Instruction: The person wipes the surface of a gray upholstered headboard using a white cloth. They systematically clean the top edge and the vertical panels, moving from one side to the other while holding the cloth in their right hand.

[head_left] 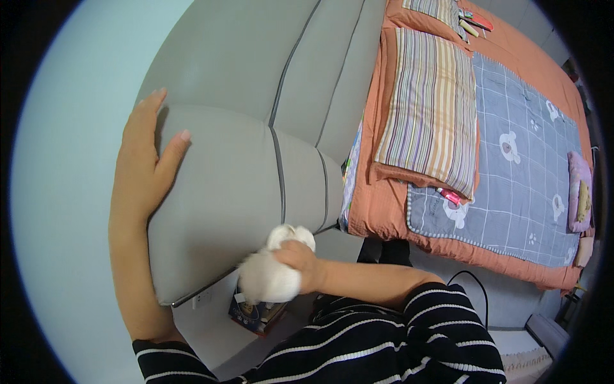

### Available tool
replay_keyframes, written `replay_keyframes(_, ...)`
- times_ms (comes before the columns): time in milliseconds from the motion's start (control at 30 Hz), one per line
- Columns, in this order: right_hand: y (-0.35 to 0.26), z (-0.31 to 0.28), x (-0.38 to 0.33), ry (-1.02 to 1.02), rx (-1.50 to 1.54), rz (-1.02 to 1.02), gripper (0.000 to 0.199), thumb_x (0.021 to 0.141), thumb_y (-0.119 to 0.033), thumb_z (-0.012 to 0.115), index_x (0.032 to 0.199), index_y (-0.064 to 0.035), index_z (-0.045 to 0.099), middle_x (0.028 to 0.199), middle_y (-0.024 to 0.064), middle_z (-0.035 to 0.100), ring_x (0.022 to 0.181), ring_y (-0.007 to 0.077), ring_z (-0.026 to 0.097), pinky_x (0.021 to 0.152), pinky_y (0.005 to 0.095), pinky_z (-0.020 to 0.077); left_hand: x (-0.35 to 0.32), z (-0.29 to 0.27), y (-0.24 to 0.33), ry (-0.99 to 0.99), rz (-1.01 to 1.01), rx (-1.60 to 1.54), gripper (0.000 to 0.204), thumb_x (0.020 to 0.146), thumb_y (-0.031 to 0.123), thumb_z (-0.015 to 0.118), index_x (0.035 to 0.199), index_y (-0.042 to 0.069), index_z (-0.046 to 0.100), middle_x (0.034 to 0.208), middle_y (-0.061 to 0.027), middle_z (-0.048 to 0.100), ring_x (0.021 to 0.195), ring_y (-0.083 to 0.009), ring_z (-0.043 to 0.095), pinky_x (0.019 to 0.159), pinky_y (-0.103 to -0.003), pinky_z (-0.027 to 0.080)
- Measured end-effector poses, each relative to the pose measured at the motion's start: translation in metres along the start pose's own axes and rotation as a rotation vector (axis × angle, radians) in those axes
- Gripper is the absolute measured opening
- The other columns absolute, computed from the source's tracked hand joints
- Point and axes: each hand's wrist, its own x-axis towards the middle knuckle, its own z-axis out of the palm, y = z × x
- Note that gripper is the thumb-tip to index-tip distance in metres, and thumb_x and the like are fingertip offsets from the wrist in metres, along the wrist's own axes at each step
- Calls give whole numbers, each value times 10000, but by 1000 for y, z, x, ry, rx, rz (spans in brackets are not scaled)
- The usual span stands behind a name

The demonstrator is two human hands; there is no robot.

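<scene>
My left hand [142, 157] lies along the left edge of the grey padded headboard [214, 173], thumb spread from the fingers and nothing held. My right hand [302, 261] is closed around a bunched white cloth [272, 281], by the near lower edge of the headboard. Part of the cloth sticks out beyond the fingers toward the headboard, and its loose end looks smeared. Dark piping lines run across the headboard's smooth surface.
An orange-sheeted bed stands at the right, with a striped pillow [432, 109], a grey bear-print mat [511, 153], a small red tube [450, 196] and a purple cushion [579, 192]. Below the cloth sits a dark box [246, 315] near a wall socket [201, 298]. A black cable [484, 294] curves beside the bed.
</scene>
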Motion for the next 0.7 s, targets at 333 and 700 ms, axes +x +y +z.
replay_keyframes(333,136,-7,-114,-59,-715,-199,226,666,-190,639,891,-173,625,1053,94,572,777,272,529,636,382,460,-3,1,-4,-13,-6,-31,592,874,380,604,1378,99,474,1369,-189,501,1276,-339,471,1063,-453,378)
replay_keyframes(700,22,4,27,435,-676,-360,493,742,-369,670,1152,-101,615,1355,116,500,1211,342,421,1043,526,301,-4,-1,-7,-4,59,10,560,876,333,602,1369,94,485,1362,-173,513,1272,-316,477,1051,-419,391)
